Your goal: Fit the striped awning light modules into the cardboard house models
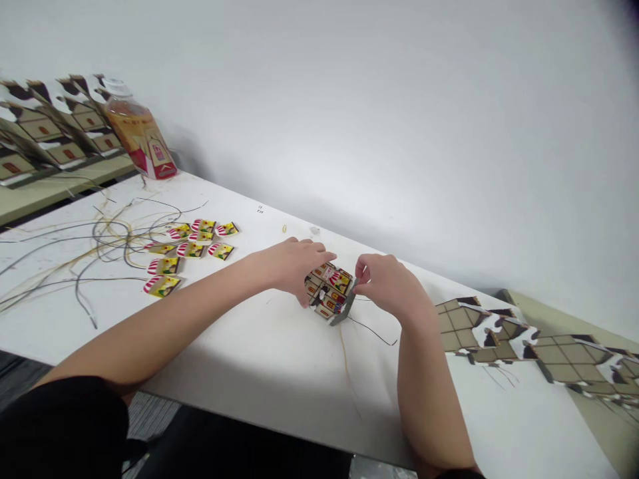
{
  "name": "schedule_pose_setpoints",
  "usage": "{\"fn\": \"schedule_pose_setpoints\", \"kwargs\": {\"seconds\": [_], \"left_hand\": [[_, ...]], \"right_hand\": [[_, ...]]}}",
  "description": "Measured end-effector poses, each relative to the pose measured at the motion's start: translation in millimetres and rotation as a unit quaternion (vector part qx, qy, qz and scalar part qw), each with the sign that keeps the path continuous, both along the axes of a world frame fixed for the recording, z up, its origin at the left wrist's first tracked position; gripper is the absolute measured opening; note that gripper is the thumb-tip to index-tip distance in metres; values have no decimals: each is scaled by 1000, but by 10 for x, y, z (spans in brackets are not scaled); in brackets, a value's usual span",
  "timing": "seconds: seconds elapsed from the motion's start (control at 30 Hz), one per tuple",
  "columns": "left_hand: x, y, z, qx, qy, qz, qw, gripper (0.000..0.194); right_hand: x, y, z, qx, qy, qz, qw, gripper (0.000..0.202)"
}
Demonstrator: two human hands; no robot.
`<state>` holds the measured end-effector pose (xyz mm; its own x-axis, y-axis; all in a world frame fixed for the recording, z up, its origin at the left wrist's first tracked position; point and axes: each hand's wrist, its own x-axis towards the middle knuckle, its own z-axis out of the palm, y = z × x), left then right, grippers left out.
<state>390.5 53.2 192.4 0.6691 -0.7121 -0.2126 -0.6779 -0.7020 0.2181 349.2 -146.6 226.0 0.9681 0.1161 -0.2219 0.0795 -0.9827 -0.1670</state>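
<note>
A small model house [327, 299] with printed windows and a striped-awning piece lies tilted on the white table. My left hand [292, 266] grips it from the left, thumb low and fingers along the top. At the house's grey base [344, 311], my right hand [384, 283] has thumb and forefinger pinched together; whatever is between the fingertips is too small to make out. From under the base run a dark wire [372, 329] and a pale yellowish wire [346, 362], both trailing on the table.
Several striped-awning pieces [190, 249] with tangled wires [124, 233] lie at the left. A drink bottle [142, 133] stands behind them, beside model houses [64, 126] on a ledge. More houses [464, 326] lie at the right. A white wall [374, 120] borders the table's back edge.
</note>
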Motion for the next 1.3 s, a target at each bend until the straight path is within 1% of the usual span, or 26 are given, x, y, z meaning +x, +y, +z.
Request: {"fn": "schedule_pose_setpoints", "kwargs": {"seconds": [0.1,0.23,0.33,0.43,0.5,0.6,0.8,1.0,1.3], "left_hand": [[16,-24,-25,-3,3,-6,1000,90],[11,-50,25,-5,22,-12,1000,68],[-6,-62,58,-7,22,-16,1000,60],[-26,-64,57,-10,17,-20,1000,56],[-37,-63,48,-8,16,-17,1000,56],[-49,-57,39,0,13,-12,1000,60],[-57,-41,40,30,8,-4,1000,77],[-48,-36,28,33,1,-9,999,77],[-59,-35,48,33,1,-9,999,76]], "right_hand": [[-12,53,-11,-32,-10,-7,999,11],[-18,99,-15,-60,-9,-12,998,15],[-13,92,-19,-72,-5,3,997,15],[-6,46,-23,-71,9,34,997,12],[1,4,-24,-60,16,50,997,10],[18,-52,-20,-48,22,48,997,8],[39,-132,20,-23,27,42,998,8],[26,-191,62,1,11,38,999,8],[-28,-241,127,18,0,38,999,5]]}}
